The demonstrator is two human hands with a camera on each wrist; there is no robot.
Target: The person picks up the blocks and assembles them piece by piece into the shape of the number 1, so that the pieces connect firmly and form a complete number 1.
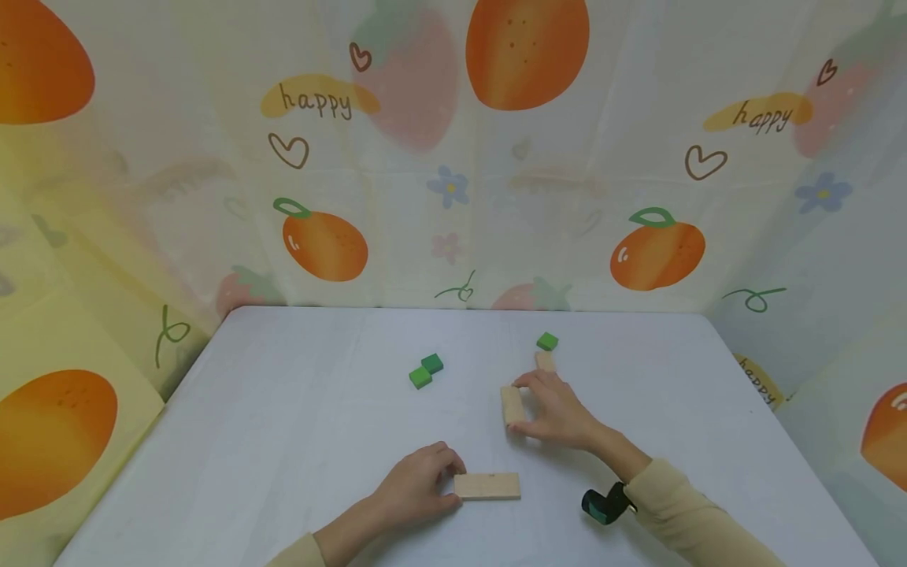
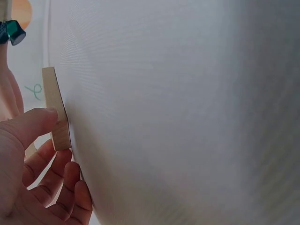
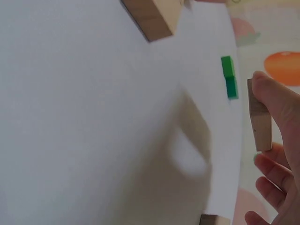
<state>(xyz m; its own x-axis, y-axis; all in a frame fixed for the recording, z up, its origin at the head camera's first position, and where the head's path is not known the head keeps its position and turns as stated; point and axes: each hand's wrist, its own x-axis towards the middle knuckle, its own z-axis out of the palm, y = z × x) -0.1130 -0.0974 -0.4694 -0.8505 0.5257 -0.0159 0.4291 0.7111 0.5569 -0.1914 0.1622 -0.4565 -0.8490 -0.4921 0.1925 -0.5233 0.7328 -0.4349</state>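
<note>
In the head view, a flat wooden block lies crosswise near the front of the white table. My left hand pinches its left end; the left wrist view shows the thumb against the block and the fingertips by its lower end. Farther back and to the right, my right hand grips a second wooden block between thumb and fingers. In the right wrist view that block is raised off the table, a shadow cast below. A third wooden block is partly hidden behind the right hand.
Two green cubes sit corner to corner left of the right hand. Another green cube lies beyond the third block. A dark wrist device is strapped at the right sleeve. A fruit-printed curtain stands behind the table.
</note>
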